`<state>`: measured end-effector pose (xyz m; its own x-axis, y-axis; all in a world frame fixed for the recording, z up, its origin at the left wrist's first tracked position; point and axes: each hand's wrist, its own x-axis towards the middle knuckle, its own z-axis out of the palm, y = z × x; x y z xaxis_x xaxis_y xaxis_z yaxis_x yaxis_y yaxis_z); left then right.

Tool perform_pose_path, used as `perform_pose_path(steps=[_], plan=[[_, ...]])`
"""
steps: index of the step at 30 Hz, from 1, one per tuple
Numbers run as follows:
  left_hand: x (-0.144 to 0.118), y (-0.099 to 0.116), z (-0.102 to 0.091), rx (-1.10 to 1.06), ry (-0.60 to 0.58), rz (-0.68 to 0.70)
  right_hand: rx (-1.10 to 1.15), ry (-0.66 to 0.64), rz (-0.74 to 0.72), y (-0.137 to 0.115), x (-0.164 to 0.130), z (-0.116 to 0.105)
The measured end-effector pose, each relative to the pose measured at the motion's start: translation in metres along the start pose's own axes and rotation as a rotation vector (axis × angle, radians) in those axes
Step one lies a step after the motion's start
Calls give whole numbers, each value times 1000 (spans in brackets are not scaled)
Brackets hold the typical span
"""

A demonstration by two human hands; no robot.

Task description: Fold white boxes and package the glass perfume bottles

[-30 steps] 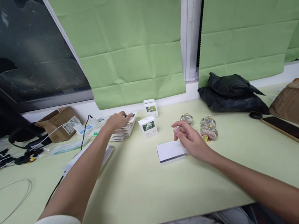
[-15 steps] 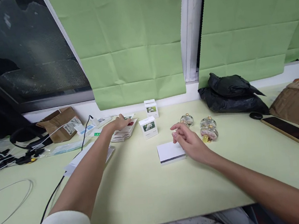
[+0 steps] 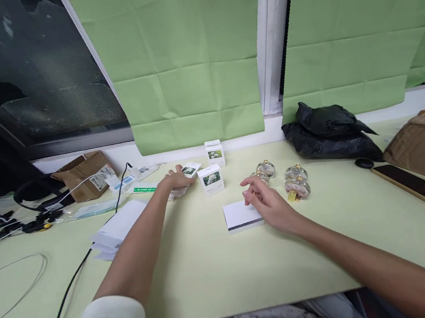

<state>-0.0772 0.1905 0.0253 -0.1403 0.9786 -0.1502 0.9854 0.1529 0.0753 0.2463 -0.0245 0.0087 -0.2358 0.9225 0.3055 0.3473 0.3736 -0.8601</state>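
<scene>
Head view — pale green table [image 3: 211, 268], green blinds [image 3: 183, 53] behind; left hand [image 3: 174, 178] pinching a card [image 3: 190, 169], right hand [image 3: 267, 201] loosely open, empty.

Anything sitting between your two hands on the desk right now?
Yes: in the head view, one small white box with a flower picture stands between the left hand and the right hand, nearer the left. The rest is bare desk.

1 head-worn view — forward and down, probably seated, close over the table [image 3: 211, 268].
</scene>
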Motion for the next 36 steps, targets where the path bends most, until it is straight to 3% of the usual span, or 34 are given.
perform_pose_path(steps=[12, 19, 23, 28, 36], plan=[[-16, 5, 11, 8, 46, 36, -62, -15, -10, -1, -1, -1], [-13, 5, 43, 16, 142, -10, -178, -17, -27, 1, -1, -3], [-12, 6, 52, 15, 168, 4, -320, -24, -146, 5, 0, -6], [-10, 2, 36, -1, 120, 12, -465, -147, -301, 5, -1, -10], [-5, 0, -27, 12, 49, -106, -497, -319, -273, 2, -3, -14]])
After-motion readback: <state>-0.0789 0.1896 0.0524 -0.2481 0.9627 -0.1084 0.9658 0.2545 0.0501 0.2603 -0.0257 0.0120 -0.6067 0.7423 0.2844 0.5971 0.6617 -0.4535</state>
